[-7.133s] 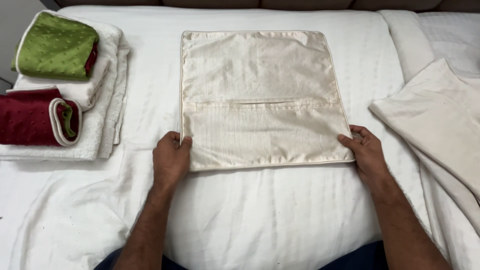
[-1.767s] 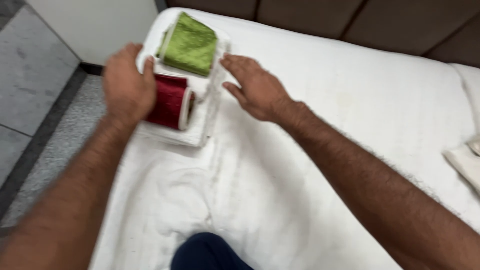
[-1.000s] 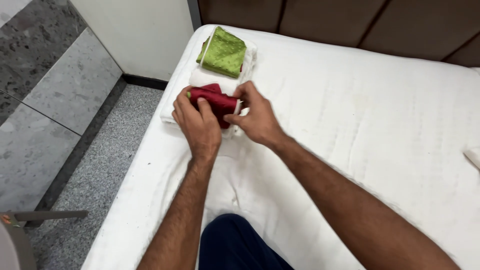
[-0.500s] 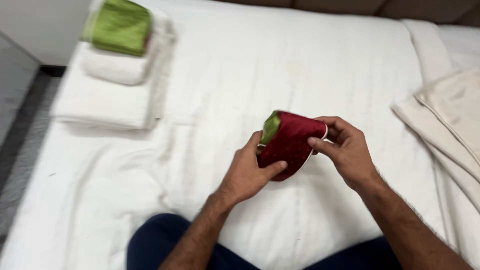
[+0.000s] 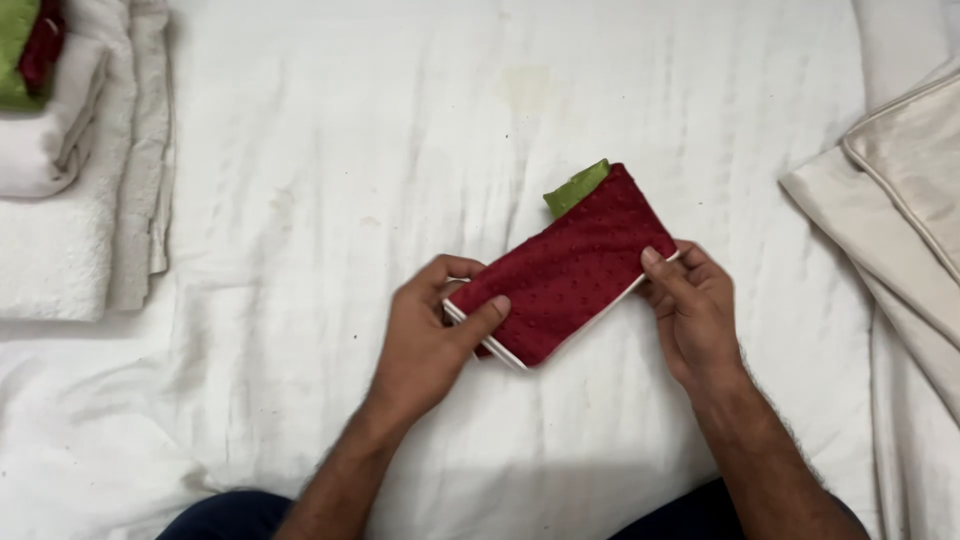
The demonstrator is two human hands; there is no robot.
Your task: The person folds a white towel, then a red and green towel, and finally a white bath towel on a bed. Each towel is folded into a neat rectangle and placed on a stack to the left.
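Note:
A folded dark red cloth (image 5: 572, 268) with white piping and a green inner layer showing at its top corner is held over the white bed sheet (image 5: 400, 150). My left hand (image 5: 432, 335) pinches its lower left end, thumb on top. Its right edge is gripped by my right hand (image 5: 692, 310), fingers under and thumb over the cloth. The cloth lies tilted, upper end to the right.
A stack of folded white towels (image 5: 70, 200) sits at the left edge, with a green and red folded cloth (image 5: 25, 45) on top. Cream pillow covers (image 5: 900, 190) lie at the right edge. My dark trousers (image 5: 230, 515) show at the bottom.
The red cloth was taken from the towel stack at the left and brought to the middle of the bed. It now lies flatter and stretched between both hands.

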